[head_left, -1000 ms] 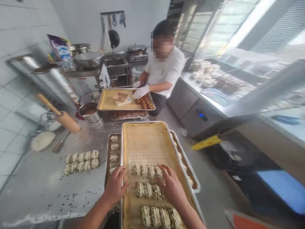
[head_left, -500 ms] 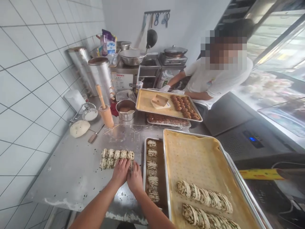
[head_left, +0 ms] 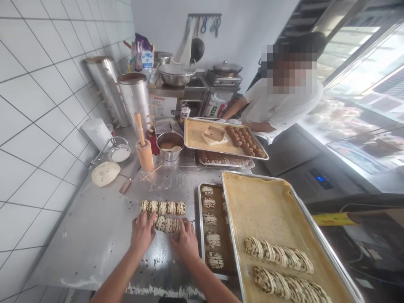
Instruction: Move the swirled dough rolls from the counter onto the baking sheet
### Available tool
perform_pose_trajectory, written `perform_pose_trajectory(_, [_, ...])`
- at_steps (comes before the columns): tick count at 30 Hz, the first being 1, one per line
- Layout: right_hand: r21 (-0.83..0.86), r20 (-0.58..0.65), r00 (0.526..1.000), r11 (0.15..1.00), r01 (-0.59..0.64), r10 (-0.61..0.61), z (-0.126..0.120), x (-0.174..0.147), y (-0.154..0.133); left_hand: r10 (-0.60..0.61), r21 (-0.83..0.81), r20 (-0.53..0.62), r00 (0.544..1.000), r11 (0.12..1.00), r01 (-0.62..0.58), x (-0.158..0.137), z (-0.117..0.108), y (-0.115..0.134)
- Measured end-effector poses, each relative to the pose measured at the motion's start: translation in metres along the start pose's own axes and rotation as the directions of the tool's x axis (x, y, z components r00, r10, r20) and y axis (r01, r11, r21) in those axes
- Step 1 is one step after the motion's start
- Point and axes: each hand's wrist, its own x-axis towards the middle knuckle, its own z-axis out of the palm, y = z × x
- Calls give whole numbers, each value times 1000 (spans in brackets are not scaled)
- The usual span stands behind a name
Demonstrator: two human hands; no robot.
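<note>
Two rows of filled, striped dough pieces lie side by side on the steel table. My left hand [head_left: 142, 232] grips the left end of the front dough row [head_left: 166, 224]; its fingertips cover the end pieces. At the right end of that same row, my right hand [head_left: 186, 240] presses with its fingers, so the row sits between both hands. Just behind it, the back dough row [head_left: 162, 207] is untouched. To the right, a narrow baking tray [head_left: 202, 242] holds several separate dough pieces, partly hidden by a larger lined tray [head_left: 255, 202] bearing two long dough rows [head_left: 279, 256].
On the left are a dough ball [head_left: 105, 174], a scraper [head_left: 126, 185] and a wooden roller [head_left: 144, 155]. A metal pot [head_left: 170, 155] stands behind. A co-worker [head_left: 280, 101] is behind a tray of brown pieces [head_left: 202, 145]. A tiled wall [head_left: 38, 126] bounds the left.
My hands have moved apart, from together at the front row's right end to one at each end. The front row now sits slightly apart from the back row. The view has shifted slightly.
</note>
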Motion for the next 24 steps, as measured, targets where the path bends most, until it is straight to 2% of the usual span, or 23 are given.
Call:
perform_pose_trajectory(3, [-49,100,991,994,94,-89,1,19,-3,14,-17,87,996,1000,-13,13,1,-11])
perform_pose_trajectory(7, [-24,158,971,982,186,-180,8,35,-8,45,-11,160,986,999,-44,21,5,-5])
perform_pose_trajectory(11, [44,215,931,955,292,-295,8,21,-1,92,-45,234,968,995,-84,-4,3,-5])
perform_pose_trajectory(14, [-3,256,928,960,280,-270,8,4,8,158,-75,234,959,987,-144,-29,8,-17])
perform_pose_trajectory(16, [-67,274,932,963,263,-236,10,0,11,243,-103,230,942,969,-225,-36,17,-28])
perform_pose_trajectory(18, [-98,317,912,947,306,-262,11,5,12,340,-136,250,907,939,-315,-31,28,-38])
perform_pose_trajectory(20, [-82,384,865,921,380,-323,10,17,11,404,-170,283,870,914,-369,-17,33,-43])
perform_pose_trajectory(22, [-41,440,829,915,402,-344,5,30,9,411,-223,347,843,909,-351,-2,28,-42])
perform_pose_trajectory(24, [-5,467,825,932,363,-319,-7,37,9,386,-302,422,820,913,-275,9,12,-32])
